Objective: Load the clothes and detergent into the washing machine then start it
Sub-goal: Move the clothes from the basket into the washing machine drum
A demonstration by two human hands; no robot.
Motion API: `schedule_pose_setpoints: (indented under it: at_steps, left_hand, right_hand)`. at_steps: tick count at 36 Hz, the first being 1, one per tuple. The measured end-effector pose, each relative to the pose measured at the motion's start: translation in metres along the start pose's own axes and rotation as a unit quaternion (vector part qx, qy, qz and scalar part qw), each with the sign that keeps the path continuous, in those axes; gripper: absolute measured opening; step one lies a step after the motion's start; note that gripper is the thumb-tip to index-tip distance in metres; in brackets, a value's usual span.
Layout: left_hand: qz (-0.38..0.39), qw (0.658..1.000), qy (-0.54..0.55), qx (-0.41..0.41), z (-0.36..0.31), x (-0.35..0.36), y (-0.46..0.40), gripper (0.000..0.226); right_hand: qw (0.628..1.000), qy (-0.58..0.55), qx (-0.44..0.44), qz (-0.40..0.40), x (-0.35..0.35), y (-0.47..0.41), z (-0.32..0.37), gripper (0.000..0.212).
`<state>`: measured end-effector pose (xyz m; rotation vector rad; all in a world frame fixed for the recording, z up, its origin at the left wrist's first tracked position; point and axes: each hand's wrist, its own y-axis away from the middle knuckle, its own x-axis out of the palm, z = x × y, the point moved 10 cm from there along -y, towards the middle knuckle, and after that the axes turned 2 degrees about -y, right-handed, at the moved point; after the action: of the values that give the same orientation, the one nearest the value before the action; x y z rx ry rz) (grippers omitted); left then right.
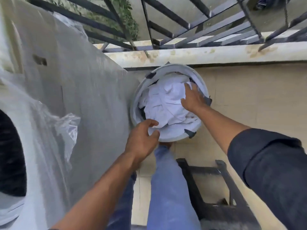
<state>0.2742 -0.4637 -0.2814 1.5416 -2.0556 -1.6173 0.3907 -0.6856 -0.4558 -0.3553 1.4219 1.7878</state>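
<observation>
Two bare hands are reaching down into a round pale grey plastic laundry basket (167, 138) that is standing on the cream tiled floor (249, 90), close against the low wall under the black metal railing (199, 25). Crumpled white clothes (166, 103) are filling the basket to its rim, with a few dark pieces showing at the edges. The left hand (141, 140) is hovering at the near rim with fingers and thumb curved and apart, the thumb tip lying on the rim and the fingertips touching the near fold of white cloth; whether it is already pinching the cloth I cannot tell. The right hand (193, 98) is lying flat on the far side of the pile, fingers straight and spread, pressing on the fabric without closing round it. A white front-loading washing machine (86, 90), wrapped in clear plastic film, is standing just left of the basket, its dark round door opening (11, 155) showing at the left edge. Blue jeans (167, 188) and a dark stool (221, 193) are showing below the basket.
</observation>
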Motion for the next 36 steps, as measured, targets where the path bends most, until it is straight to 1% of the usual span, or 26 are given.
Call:
schedule_pose_setpoints:
  at_steps: [3, 5, 6, 7, 9, 11, 12, 14, 16, 19, 23, 26, 29, 31, 35, 36]
  left_hand:
    - [-0.009, 1.000, 0.004, -0.004, 0.006, -0.001, -0.007, 0.032]
    - [-0.014, 1.000, 0.005, -0.007, 0.009, -0.002, -0.010, 0.032]
    - [-0.014, 1.000, 0.008, -0.008, 0.010, -0.003, -0.010, 0.032]
    - [-0.013, 1.000, 0.010, -0.009, 0.011, -0.004, -0.009, 0.032]
    - [-0.011, 1.000, 0.017, -0.009, 0.012, -0.006, -0.006, 0.033]
    - [-0.013, 1.000, 0.025, -0.009, 0.011, -0.010, 0.000, 0.033]
    - [-0.015, 0.999, 0.028, -0.007, 0.010, -0.012, 0.004, 0.033]
    - [-0.018, 0.999, 0.031, 0.000, 0.008, -0.017, 0.014, 0.032]
    - [-0.019, 0.999, 0.036, 0.011, 0.006, -0.022, 0.024, 0.032]
    - [-0.016, 0.998, 0.054, 0.021, 0.003, -0.029, 0.043, 0.033]
    - [-0.014, 0.997, 0.064, 0.030, -0.001, -0.043, 0.070, 0.033]
    - [-0.020, 0.997, 0.055, 0.045, -0.007, -0.058, 0.090, 0.038]
    - [-0.016, 0.996, 0.065, 0.064, -0.013, -0.072, 0.111, 0.045]
    - [-0.017, 0.994, 0.059, 0.086, -0.019, -0.082, 0.125, 0.050]
    - [-0.031, 0.986, 0.059, 0.152, -0.036, -0.101, 0.149, 0.043]
    - [-0.028, 0.983, 0.062, 0.169, -0.042, -0.105, 0.154, 0.046]
  right_hand:
    - [0.998, 0.049, -0.015, 0.040, 0.012, -0.019, 0.002, 0.084]
    - [0.996, 0.070, -0.010, 0.063, 0.021, -0.024, 0.001, 0.083]
    - [0.996, 0.073, -0.009, 0.057, 0.022, -0.024, 0.001, 0.076]
    - [0.997, 0.071, -0.013, 0.040, 0.020, -0.023, 0.003, 0.064]
    - [0.999, 0.046, -0.027, -0.011, 0.011, -0.014, 0.009, 0.036]
    - [0.998, 0.014, -0.028, -0.051, -0.001, 0.002, 0.015, 0.018]
    - [0.998, -0.007, -0.023, -0.064, -0.007, 0.011, 0.017, 0.017]
    - [0.995, -0.052, -0.015, -0.078, -0.016, 0.034, 0.024, 0.026]
    - [0.991, -0.082, -0.024, -0.099, -0.029, 0.061, 0.035, 0.030]
    - [0.984, -0.096, -0.044, -0.144, -0.058, 0.107, 0.055, 0.034]
    - [0.974, -0.082, -0.051, -0.203, -0.106, 0.173, 0.088, 0.034]
    - [0.950, -0.083, -0.075, -0.290, -0.153, 0.234, 0.115, 0.027]
    - [0.929, -0.108, -0.095, -0.341, -0.196, 0.290, 0.140, 0.017]
    - [0.910, -0.130, -0.124, -0.373, -0.226, 0.328, 0.159, 0.016]
    - [0.847, -0.224, -0.218, -0.430, -0.285, 0.409, 0.197, 0.013]
    - [0.832, -0.249, -0.237, -0.436, -0.298, 0.428, 0.206, 0.012]
